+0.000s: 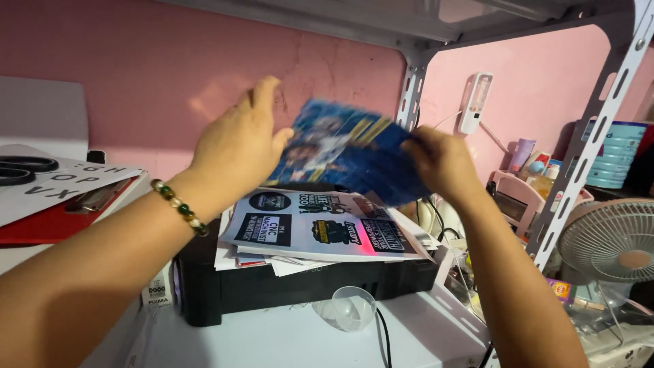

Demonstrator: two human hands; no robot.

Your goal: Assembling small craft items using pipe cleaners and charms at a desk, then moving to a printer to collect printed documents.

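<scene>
A glossy blue printed sheet (347,153) is held up, blurred, above a black printer (272,289). My left hand (238,146), with a beaded bracelet on its wrist, touches the sheet's left edge with fingers spread. My right hand (439,163) grips the sheet's right edge. Below the sheet, a stack of white papers with printed black sticker designs (320,228) lies on top of the printer.
A red clipboard with white paper and black scissors (61,197) lies at the left. A clear plastic dome (347,308) sits on the white surface (272,341) before the printer. A grey metal shelf frame (579,143), a small fan (613,238) and bottles stand at the right.
</scene>
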